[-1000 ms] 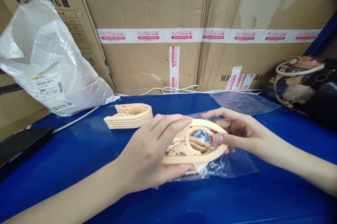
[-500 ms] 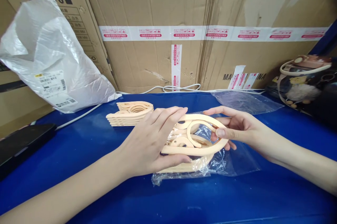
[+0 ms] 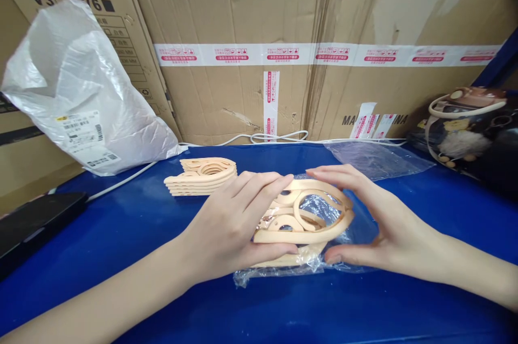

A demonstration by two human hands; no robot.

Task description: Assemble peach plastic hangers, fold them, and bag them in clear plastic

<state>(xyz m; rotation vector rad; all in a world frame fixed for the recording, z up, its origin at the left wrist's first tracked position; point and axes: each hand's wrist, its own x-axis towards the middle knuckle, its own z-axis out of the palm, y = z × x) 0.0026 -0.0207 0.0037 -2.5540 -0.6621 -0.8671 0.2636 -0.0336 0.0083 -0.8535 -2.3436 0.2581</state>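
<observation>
Beige plastic pieces that look like folded travel clothes hangers (image 3: 307, 237) lie stacked on crinkled clear plastic film (image 3: 315, 263). My left hand (image 3: 238, 220) grips the left part of this stack, fingers over the top and far side, thumb along the near side. The hangers' left ends are hidden under it. Around the rounded right end, my right hand (image 3: 376, 214) is spread in a wide C, fingertips by the far edge and thumb low by the near edge at the film. A gap shows between its palm and the hangers. Behind my left hand sits another neat stack of hangers (image 3: 202, 179).
A clear plastic bag (image 3: 376, 160) lies flat at the back right of the blue table (image 3: 259, 311). White cable (image 3: 279, 138) runs along the large carton (image 3: 226, 96). A white mailer bag (image 3: 89, 90) and black device (image 3: 40, 225) are left; a cup-like container (image 3: 465, 123) stands right.
My right hand has let go of the top hanger's rounded end and spread wider, its thumb moving down to the near side. The top hanger has lowered onto the stack. My left hand keeps its grip.
</observation>
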